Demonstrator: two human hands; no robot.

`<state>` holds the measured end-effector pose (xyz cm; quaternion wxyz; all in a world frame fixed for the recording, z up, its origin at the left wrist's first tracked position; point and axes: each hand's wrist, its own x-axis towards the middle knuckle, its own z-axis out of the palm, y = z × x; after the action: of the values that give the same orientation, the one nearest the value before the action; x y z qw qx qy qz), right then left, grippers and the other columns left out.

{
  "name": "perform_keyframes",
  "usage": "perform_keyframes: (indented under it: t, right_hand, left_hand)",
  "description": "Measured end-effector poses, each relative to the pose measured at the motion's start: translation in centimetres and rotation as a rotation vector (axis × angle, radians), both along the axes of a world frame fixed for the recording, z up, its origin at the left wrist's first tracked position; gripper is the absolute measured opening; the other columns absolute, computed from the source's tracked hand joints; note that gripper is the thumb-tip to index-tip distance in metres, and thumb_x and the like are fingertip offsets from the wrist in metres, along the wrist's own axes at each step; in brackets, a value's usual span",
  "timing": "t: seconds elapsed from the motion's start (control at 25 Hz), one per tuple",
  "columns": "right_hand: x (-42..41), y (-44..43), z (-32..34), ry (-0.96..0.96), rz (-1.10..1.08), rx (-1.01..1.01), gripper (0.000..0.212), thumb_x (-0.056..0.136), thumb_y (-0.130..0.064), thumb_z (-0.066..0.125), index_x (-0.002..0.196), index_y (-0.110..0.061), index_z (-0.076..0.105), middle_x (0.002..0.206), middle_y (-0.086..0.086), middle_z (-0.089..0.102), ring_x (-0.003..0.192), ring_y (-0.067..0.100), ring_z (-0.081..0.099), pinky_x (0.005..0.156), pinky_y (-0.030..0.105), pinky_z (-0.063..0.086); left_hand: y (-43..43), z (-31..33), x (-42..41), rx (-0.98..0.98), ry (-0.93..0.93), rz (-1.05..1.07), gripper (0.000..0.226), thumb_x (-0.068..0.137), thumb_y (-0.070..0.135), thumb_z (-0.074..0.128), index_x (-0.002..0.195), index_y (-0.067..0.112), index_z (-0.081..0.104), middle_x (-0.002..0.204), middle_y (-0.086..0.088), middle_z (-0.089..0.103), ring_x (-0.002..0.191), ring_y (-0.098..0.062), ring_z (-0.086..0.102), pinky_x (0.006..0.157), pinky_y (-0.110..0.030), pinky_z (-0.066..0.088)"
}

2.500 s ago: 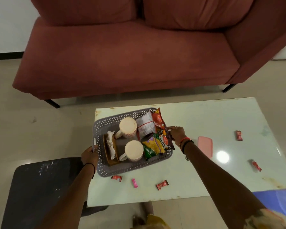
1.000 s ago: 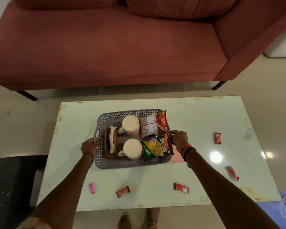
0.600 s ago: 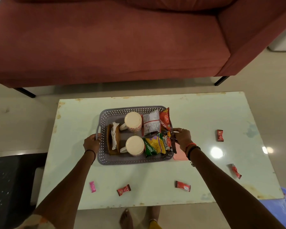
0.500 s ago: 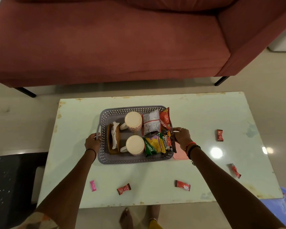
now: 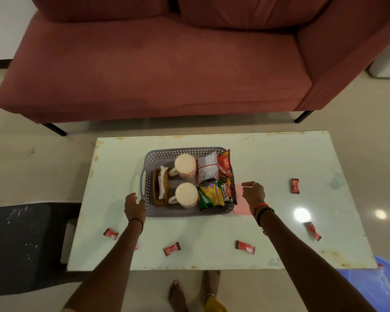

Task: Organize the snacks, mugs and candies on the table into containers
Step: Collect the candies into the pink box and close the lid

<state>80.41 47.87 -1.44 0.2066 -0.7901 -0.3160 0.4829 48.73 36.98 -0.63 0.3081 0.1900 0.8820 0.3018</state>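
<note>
A grey perforated basket [image 5: 182, 150] rests on the white table [image 5: 268, 158]. Inside it stand two white mugs [image 5: 185, 164] [image 5: 186, 194], several snack packets [image 5: 212, 194] and a brown holder with a napkin [image 5: 161, 185]. My left hand [image 5: 134, 207] hovers open just off the basket's left front corner. My right hand [image 5: 252, 194] is open to the right of the basket, above a pink lid [image 5: 241, 209]. Red candies lie loose on the table [image 5: 110, 233] [image 5: 171, 248] [image 5: 245, 247] [image 5: 295, 186] [image 5: 313, 231].
A red sofa [image 5: 167, 64] stands behind the table. To the left sits a dark stool [image 5: 20, 244], and a blue plastic tub [image 5: 381, 284] shows at the lower right. My bare feet [image 5: 178, 293] are under the table's near edge.
Both hands have let go of the basket's sides and drawn slightly back and apart. The basket stays set down in the table's middle. The view has tilted up a little.
</note>
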Motion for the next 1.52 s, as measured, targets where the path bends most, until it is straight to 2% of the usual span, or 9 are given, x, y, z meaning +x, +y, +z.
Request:
perform_keyframes:
  t: [0.12,0.28,0.6,0.88,1.0,1.16,1.24,1.4,1.52]
  right_hand:
    - [0.5,-2.2,0.7,0.008,-0.018,-0.027,0.035,0.084,0.011,0.038,0.107,0.007,0.064,0.105,0.019,0.062,0.094,0.025,0.051,0.088,0.038,0.049]
    - [1.2,-5.9,1.8,0.011,-0.031,-0.041,0.032,0.084,0.009,0.042,0.102,0.004,0.067,0.116,0.025,0.064,0.096,0.028,0.054,0.099,0.046,0.046]
    - [4.4,-11.3,2.0,-0.017,-0.051,-0.064,0.031,0.084,0.010,0.040,0.096,0.001,0.067,0.093,0.012,0.061,0.092,0.026,0.053,0.098,0.046,0.048]
    - [7.1,-10.1,0.6,-0.026,-0.051,-0.050,0.031,0.084,0.007,0.040,0.102,0.003,0.065,0.109,0.025,0.066,0.087,0.027,0.056,0.086,0.040,0.051]
    - [7.5,-8.0,-0.5,-0.070,0.070,-0.019,0.032,0.085,0.007,0.040,0.108,0.000,0.062,0.111,0.024,0.066,0.088,0.031,0.059,0.075,0.031,0.046]
    - [7.3,-5.4,-1.9,-0.197,0.522,0.125,0.044,0.093,0.000,0.044,0.135,-0.012,0.048,0.127,0.021,0.051,0.116,0.035,0.052,0.100,0.041,0.046]
    - [7.1,-4.5,-2.4,-0.235,0.697,0.170,0.049,0.095,-0.003,0.043,0.141,-0.018,0.041,0.134,0.018,0.044,0.121,0.034,0.048,0.101,0.042,0.047]
    - [7.5,-3.1,-3.5,-0.166,0.705,0.107,0.051,0.096,-0.007,0.044,0.144,-0.021,0.036,0.135,0.017,0.042,0.115,0.035,0.056,0.098,0.039,0.048]
    - [8.7,-2.6,-3.9,-0.122,0.704,0.080,0.051,0.095,-0.008,0.045,0.144,-0.021,0.036,0.133,0.017,0.043,0.114,0.033,0.056,0.099,0.039,0.047]
  left_hand:
    - [-2.6,1.3,3.4,0.071,0.063,0.065,0.035,0.088,-0.001,0.052,0.122,-0.011,0.049,0.126,-0.029,0.053,0.121,-0.040,0.047,0.104,-0.044,0.035]
    - [-6.6,2.0,8.9,0.091,0.081,0.090,0.029,0.088,-0.004,0.051,0.115,-0.013,0.053,0.117,-0.032,0.057,0.115,-0.043,0.050,0.100,-0.048,0.039]
    - [-10.4,1.3,17.8,-0.036,-0.179,-0.084,0.026,0.091,0.001,0.050,0.113,-0.009,0.057,0.119,-0.027,0.059,0.114,-0.038,0.053,0.097,-0.039,0.039]
    - [-6.8,0.3,24.7,-0.139,-0.407,-0.276,0.024,0.092,0.009,0.048,0.107,-0.003,0.063,0.118,-0.020,0.064,0.113,-0.034,0.056,0.096,-0.035,0.044]
    - [-3.8,-1.6,27.2,-0.160,-0.483,-0.204,0.021,0.090,0.006,0.047,0.094,-0.007,0.062,0.107,-0.024,0.065,0.110,-0.040,0.057,0.094,-0.037,0.047]
    - [-0.4,-4.2,29.7,-0.147,-0.564,-0.008,0.041,0.092,0.016,0.053,0.126,-0.005,0.048,0.127,-0.026,0.056,0.119,-0.038,0.053,0.103,-0.048,0.042]
    - [0.9,-5.0,30.2,-0.091,-0.586,0.098,0.047,0.090,0.019,0.057,0.132,0.001,0.044,0.130,-0.023,0.055,0.119,-0.035,0.055,0.103,-0.047,0.044]
    - [2.5,-5.9,31.1,0.015,-0.629,0.250,0.049,0.088,0.012,0.060,0.133,0.005,0.043,0.107,-0.025,0.063,0.081,-0.024,0.064,0.081,-0.034,0.052]
    - [3.0,-5.7,32.2,0.064,-0.667,0.324,0.050,0.087,0.007,0.060,0.134,0.007,0.042,0.093,-0.021,0.062,0.069,-0.016,0.060,0.085,-0.036,0.051]
